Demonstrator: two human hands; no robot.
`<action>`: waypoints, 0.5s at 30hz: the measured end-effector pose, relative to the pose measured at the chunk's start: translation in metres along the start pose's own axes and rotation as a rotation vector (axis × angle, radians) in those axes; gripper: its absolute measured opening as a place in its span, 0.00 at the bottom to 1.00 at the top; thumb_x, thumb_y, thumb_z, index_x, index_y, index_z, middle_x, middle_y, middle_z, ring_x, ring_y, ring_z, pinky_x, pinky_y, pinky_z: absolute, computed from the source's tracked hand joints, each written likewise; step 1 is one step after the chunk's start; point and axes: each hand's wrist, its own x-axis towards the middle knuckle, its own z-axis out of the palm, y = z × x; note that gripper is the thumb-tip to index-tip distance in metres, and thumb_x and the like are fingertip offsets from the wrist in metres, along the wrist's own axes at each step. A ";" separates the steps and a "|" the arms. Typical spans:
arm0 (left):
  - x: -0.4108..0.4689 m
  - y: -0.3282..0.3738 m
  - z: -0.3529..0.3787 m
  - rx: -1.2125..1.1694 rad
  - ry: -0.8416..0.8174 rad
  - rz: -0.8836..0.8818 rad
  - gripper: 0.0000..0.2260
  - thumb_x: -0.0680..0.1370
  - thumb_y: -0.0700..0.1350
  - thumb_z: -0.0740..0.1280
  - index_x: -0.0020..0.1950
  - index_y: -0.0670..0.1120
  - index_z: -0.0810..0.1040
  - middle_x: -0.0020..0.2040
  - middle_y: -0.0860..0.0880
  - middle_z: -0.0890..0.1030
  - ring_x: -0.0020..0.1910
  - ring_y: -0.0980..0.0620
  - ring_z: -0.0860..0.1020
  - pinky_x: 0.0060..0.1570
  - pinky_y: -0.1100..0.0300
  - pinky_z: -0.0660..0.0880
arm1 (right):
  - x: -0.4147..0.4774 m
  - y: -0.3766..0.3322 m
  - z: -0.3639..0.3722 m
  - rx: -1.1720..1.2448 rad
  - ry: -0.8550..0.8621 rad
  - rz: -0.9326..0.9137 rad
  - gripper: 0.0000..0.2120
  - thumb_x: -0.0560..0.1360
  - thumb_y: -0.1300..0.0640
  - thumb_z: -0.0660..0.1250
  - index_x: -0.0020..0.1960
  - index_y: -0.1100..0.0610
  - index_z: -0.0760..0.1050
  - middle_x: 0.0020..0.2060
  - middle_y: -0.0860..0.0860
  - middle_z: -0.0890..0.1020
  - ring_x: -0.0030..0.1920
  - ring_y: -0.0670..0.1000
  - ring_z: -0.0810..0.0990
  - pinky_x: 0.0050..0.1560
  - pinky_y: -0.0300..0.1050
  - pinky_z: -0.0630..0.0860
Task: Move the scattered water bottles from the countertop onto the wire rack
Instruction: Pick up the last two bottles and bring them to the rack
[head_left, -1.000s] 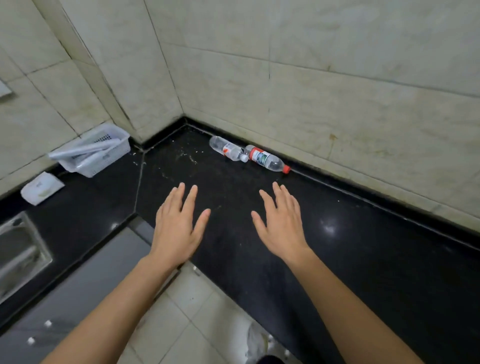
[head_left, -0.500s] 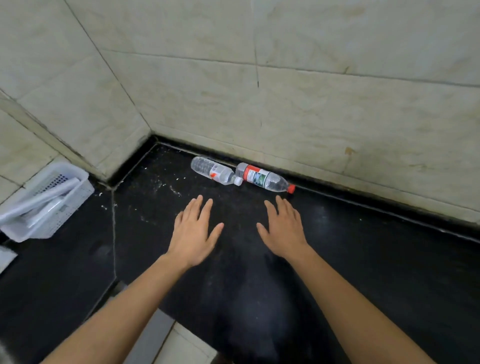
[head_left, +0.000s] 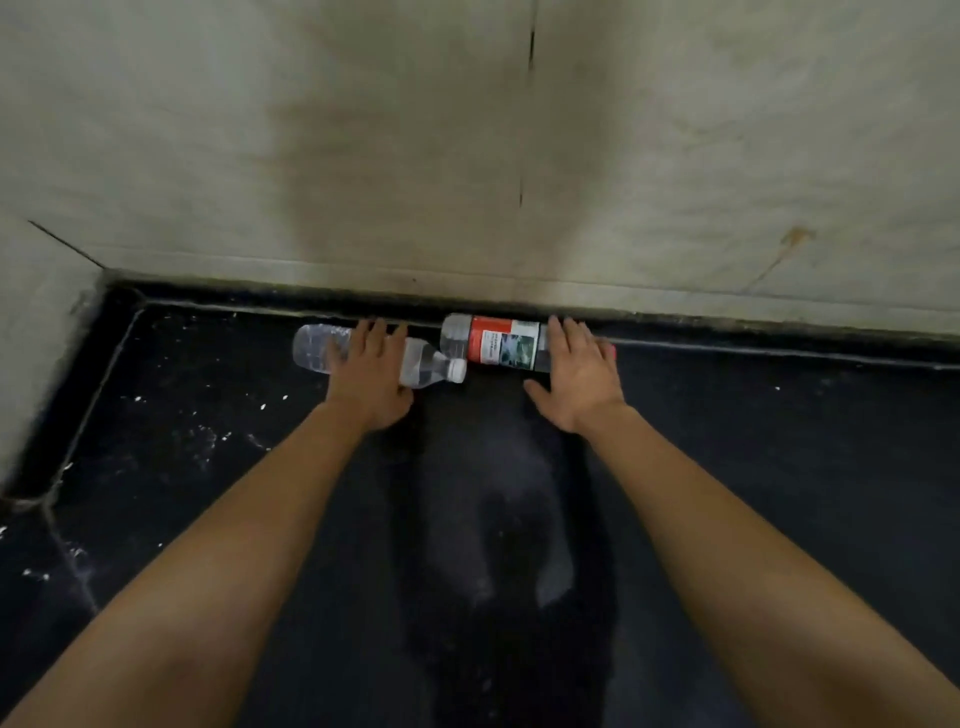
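The fingers (head_left: 370, 338) of the left hand (head_left: 371, 379) lie fairly straight and close together across the middle of a clear water bottle (head_left: 314, 348), their tips reaching past its far side. The thumb sits at the bottle's near side, and we cannot tell whether it presses in. This bottle lies on its side on the black counter (head_left: 779, 467), its base pointing left and its white cap (head_left: 457, 370) pointing right, near the base of the next bottle.

That second one, the red-labelled bottle (head_left: 498, 345), also lies flat, tucked against the foot of the pale tiled wall (head_left: 467, 156) at the far edge of the counter. We see the right hand (head_left: 579, 379) resting over its right end. Its fingers (head_left: 569, 338) are straight and together on top of the bottle, and the thumb (head_left: 535, 388) is spread wide to the left on the near side. A sliver of red cap (head_left: 613, 351) shows just right of the hand.

Both bottles are still down on the counter. White specks (head_left: 202, 441) dot the counter's left part.
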 end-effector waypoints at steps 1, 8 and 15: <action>-0.001 -0.005 0.009 -0.022 0.045 0.023 0.38 0.76 0.49 0.70 0.81 0.46 0.56 0.80 0.39 0.59 0.80 0.38 0.54 0.72 0.31 0.50 | 0.001 -0.004 0.005 -0.029 0.023 0.037 0.44 0.78 0.40 0.65 0.82 0.59 0.48 0.77 0.60 0.59 0.77 0.61 0.58 0.77 0.60 0.58; -0.024 -0.015 0.020 -0.024 0.166 0.053 0.31 0.72 0.55 0.75 0.73 0.48 0.73 0.61 0.40 0.77 0.59 0.35 0.72 0.57 0.42 0.66 | -0.028 -0.018 0.024 0.110 -0.067 0.222 0.38 0.74 0.33 0.69 0.71 0.58 0.65 0.66 0.59 0.66 0.67 0.61 0.68 0.67 0.58 0.69; -0.089 0.007 0.031 -0.092 0.058 0.012 0.32 0.73 0.61 0.72 0.74 0.53 0.70 0.65 0.46 0.76 0.62 0.41 0.71 0.60 0.46 0.68 | -0.106 -0.017 0.037 0.344 -0.265 0.420 0.40 0.73 0.35 0.70 0.74 0.56 0.61 0.69 0.59 0.68 0.69 0.61 0.72 0.66 0.55 0.71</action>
